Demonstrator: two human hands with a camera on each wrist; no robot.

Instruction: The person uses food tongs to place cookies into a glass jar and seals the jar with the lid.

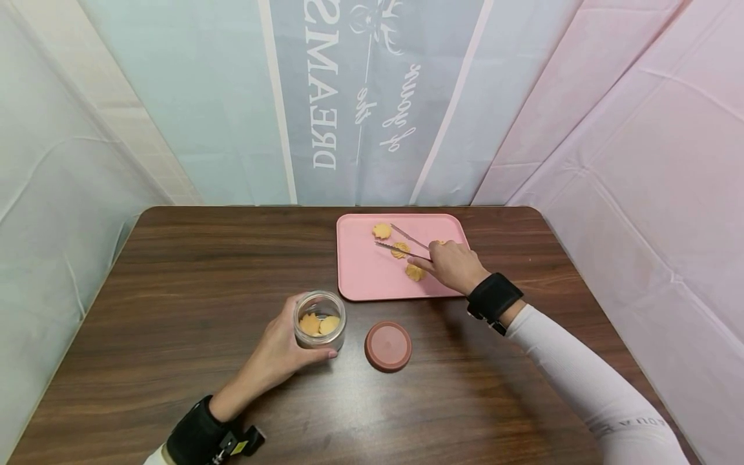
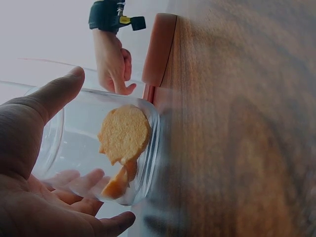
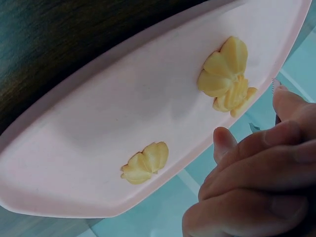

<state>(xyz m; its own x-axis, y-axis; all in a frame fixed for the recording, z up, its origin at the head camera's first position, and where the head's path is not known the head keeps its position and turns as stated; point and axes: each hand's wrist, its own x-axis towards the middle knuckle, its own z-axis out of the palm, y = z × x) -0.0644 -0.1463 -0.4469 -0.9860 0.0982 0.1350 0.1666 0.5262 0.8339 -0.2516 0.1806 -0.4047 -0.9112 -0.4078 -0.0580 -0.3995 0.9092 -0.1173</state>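
The right hand (image 1: 453, 265) grips thin metal tongs (image 1: 403, 243) pointing to 10 o'clock, tips astride a yellow flower-shaped biscuit (image 1: 400, 249); the left hand (image 1: 279, 352) holds the clear glass jar (image 1: 319, 320).

A makeshift recording booth: a wooden table (image 1: 174, 310) walled in by hanging pastel plastic sheets (image 1: 639, 129) with mirrored lettering.

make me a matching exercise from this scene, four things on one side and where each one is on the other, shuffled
Things:
1. glass jar
2. round lid
3. metal tongs
4. pink tray

Places:
a. flat on the table, right of the jar
b. in the right hand, over the tray
c. in the left hand
d. far side of the table, cookies on it

Pairs: 1-c, 2-a, 3-b, 4-d
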